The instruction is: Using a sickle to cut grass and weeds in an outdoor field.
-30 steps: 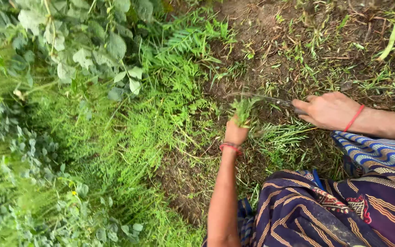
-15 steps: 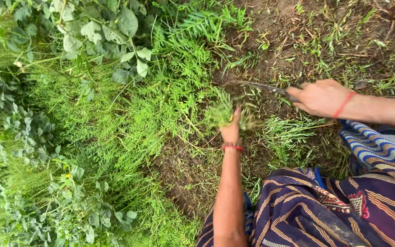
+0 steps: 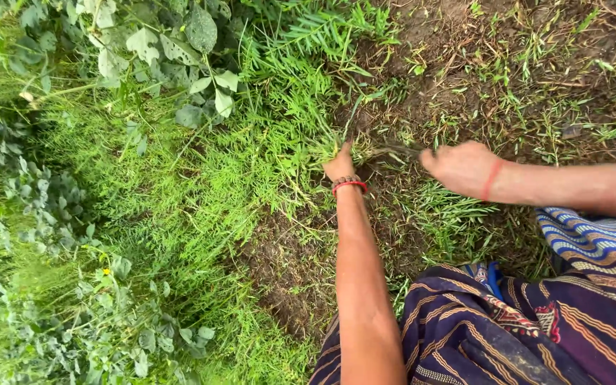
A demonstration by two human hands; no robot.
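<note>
Head view: a grass tuft [image 3: 322,146] is gripped by the left hand [image 3: 341,165], fingers clamped on it, at the edge of the bare soil [image 3: 465,78]. Just to its right, a thin blade [image 3: 397,148] is held in the closed right hand [image 3: 463,167], pointing left at the tuft's base.

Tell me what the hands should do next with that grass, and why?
Probably draw the blade in the right hand through the base of the grass tuft, because the left hand already grips that tuft and the blade sits right beside it.
</note>
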